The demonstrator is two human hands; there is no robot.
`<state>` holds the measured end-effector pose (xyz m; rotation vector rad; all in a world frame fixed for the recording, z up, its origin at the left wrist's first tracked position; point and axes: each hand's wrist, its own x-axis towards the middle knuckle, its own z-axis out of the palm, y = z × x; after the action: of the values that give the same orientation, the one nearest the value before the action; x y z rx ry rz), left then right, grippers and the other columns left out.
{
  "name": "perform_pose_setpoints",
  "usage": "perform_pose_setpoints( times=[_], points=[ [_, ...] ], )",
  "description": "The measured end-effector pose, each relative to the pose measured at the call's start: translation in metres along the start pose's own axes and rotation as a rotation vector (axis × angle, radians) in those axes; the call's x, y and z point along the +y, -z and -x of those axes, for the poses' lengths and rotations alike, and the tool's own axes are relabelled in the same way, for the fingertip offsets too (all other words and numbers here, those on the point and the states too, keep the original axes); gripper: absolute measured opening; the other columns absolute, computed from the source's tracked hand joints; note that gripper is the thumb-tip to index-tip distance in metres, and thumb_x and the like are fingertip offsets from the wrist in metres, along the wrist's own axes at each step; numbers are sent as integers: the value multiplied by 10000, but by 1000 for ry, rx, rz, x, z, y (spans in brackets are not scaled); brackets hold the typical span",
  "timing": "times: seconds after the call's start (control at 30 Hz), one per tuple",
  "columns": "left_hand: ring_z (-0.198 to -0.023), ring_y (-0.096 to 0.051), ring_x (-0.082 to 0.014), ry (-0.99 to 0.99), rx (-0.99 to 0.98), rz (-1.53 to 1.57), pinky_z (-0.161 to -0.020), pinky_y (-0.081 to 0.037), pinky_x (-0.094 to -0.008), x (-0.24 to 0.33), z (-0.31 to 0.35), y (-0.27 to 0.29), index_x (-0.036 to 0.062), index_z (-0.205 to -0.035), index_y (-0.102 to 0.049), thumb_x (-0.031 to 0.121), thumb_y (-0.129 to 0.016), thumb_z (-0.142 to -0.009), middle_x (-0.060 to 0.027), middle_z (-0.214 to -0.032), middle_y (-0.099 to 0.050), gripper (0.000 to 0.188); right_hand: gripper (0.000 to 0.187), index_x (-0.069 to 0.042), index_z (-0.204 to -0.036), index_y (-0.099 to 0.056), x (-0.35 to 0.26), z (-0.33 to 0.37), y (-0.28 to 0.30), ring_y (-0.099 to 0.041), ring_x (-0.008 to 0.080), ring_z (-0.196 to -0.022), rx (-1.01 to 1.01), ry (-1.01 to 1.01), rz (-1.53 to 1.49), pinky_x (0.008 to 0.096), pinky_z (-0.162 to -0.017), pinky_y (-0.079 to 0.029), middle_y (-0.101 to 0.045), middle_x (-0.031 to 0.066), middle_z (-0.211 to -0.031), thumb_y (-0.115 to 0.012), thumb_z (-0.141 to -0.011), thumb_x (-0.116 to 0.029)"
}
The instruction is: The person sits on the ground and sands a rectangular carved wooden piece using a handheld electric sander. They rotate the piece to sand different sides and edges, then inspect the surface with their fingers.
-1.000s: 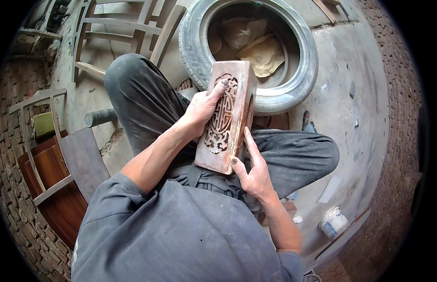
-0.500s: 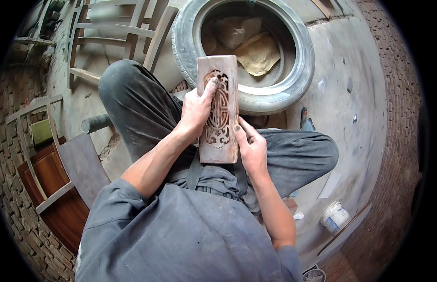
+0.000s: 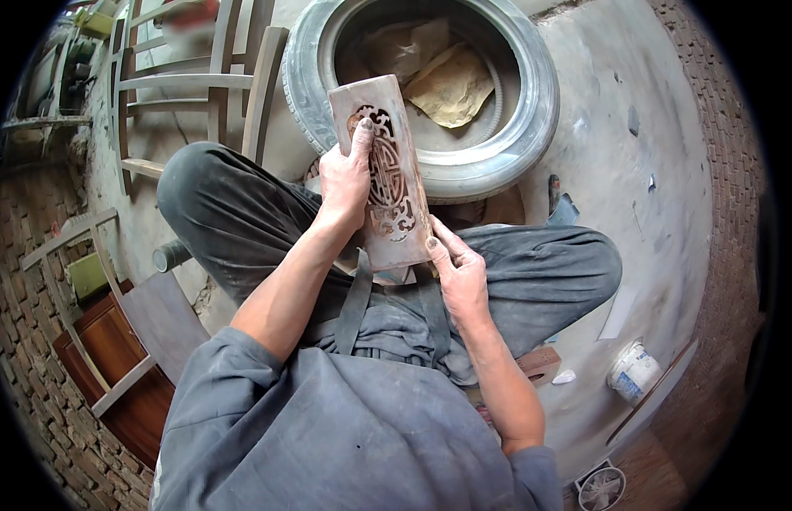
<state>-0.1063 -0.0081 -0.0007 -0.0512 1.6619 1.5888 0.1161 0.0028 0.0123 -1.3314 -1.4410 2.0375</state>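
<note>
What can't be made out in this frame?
Head view only:
- Lower end of the carved wooden panel: covered by the right hand and lap.
- Left hand palm: pressed against the panel.
- Floor inside the tyre: hidden under crumpled paper.
- Small fan: cut off by the lower edge.

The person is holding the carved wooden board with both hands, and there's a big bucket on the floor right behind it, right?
Not quite. Both the left hand and the right hand do hold the carved wooden board, but what lies on the floor behind it is a big rubber tyre, not a bucket. The head view shows its round sidewall and tread clearly.
</note>
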Motion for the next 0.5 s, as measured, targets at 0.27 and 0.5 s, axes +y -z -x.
perform_pose_setpoints(
  times=[0.27,0.5],
  points=[
    [-883,-704,-161,44,11,-19,-794,-593,-367,12,-3,-15,-34,-1217,-730,512,-681,-1066,-88,-1042,-760,568,408,52,-1481,-615,-29,27,7,-642,183,-1320,49,85,97,306,-1130,-483,-673,180,-1465,-616,-1086,-54],
    [-869,-694,-159,-5,26,-3,-776,-592,-362,4,-20,-7,-18,-1222,-725,499,-692,-1064,-71,-1037,-743,542,314,43,-1390,-622,-87,79,126,-611,165,-786,1025,738,350,312,-765,-539,-658,89,-989,-532,-1124,-97]
  ],
)
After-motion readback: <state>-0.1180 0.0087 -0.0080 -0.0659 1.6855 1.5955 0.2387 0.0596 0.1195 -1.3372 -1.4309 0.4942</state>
